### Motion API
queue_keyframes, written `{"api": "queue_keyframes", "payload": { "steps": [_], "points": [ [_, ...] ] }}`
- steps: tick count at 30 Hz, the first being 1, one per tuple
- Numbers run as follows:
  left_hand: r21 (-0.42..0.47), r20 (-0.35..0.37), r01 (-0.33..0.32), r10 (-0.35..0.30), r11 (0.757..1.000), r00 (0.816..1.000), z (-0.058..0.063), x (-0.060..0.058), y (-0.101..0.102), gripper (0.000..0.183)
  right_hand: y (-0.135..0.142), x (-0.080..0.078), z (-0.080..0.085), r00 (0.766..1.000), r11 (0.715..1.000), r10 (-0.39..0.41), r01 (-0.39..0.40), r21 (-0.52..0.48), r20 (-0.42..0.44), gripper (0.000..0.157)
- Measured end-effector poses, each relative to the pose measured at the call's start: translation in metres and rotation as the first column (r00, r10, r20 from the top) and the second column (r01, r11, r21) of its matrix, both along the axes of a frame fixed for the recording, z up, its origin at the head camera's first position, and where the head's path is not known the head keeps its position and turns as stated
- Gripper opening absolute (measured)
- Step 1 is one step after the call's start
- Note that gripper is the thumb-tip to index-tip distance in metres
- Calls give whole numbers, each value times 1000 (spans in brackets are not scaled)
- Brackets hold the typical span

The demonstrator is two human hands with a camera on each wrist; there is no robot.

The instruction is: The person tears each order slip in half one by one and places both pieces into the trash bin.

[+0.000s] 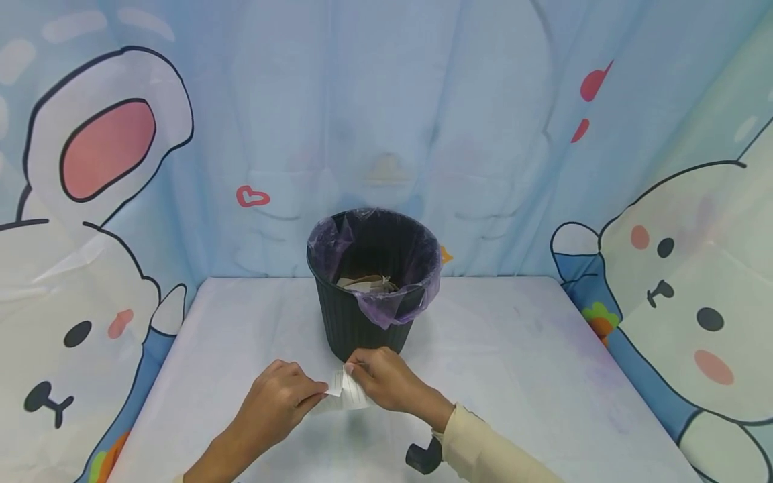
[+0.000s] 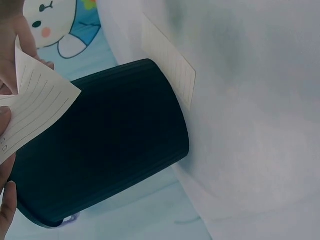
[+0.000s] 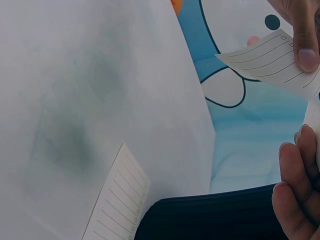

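My left hand (image 1: pixel 278 402) and right hand (image 1: pixel 389 379) meet just in front of a dark bin (image 1: pixel 356 332), each pinching a lined slip of paper (image 1: pixel 336 384) between thumb and fingers. In the left wrist view the paper (image 2: pixel 40 107) bends up to a point near the right hand. Whether it is one folded sheet or torn pieces I cannot tell. Lying on the table against the bin's base is a second lined slip of paper (image 3: pixel 120 200), seen in both wrist views.
A purple plastic liner (image 1: pixel 386 312) folds over the bin's rim, and crumpled paper and cardboard scraps (image 1: pixel 368 283) lie inside. Near my right sleeve a small black object (image 1: pixel 424 456) is partly visible. A cartoon-printed curtain (image 1: pixel 386 100) hangs behind the white-covered table (image 1: pixel 513 355).
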State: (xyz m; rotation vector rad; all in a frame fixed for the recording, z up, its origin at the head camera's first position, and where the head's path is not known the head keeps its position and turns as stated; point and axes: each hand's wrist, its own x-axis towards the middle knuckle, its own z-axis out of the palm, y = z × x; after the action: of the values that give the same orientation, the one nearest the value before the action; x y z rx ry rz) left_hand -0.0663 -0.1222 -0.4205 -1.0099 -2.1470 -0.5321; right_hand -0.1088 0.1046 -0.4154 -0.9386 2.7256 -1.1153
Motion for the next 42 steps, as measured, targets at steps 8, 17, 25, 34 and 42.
{"api": "queue_keyframes", "payload": {
  "steps": [8,17,25,34,42],
  "points": [
    [-5,-3,8,-8,1000,1000,-2,1,-1,23,1,1,-4,1000,1000,-4,4,10,-9,15],
    [-6,-1,10,-10,1000,1000,0,3,0,23,2,0,-8,1000,999,-19,20,27,-17,15],
    [-5,-3,10,-10,1000,1000,1,2,0,25,2,-1,-7,999,999,-16,17,31,-42,14],
    [-5,6,7,-7,1000,1000,1,4,0,24,2,0,-8,1000,999,-13,14,30,-29,14],
    [14,5,23,-23,1000,1000,3,4,0,23,3,-1,-8,999,999,-16,18,37,-45,14]
  ]
}}
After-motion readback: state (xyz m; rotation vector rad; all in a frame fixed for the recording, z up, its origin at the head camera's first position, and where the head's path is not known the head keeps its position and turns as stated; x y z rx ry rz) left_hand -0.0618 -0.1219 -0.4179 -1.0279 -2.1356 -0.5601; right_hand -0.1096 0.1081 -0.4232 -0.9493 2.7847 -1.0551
